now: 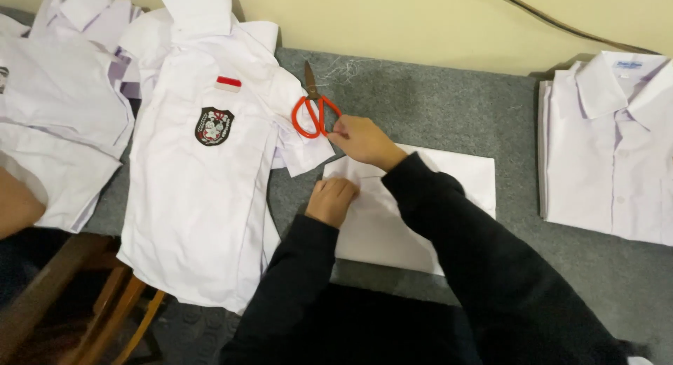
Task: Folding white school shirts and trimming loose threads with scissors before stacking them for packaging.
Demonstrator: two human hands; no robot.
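While right hand [361, 140] touches them, scissors [313, 105] point away

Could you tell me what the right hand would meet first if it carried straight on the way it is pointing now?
The right hand points up and to the left, fingertips already at the orange-handled scissors. It would meet their handle loops first, then probably the sleeve of the white badge shirt beneath them.
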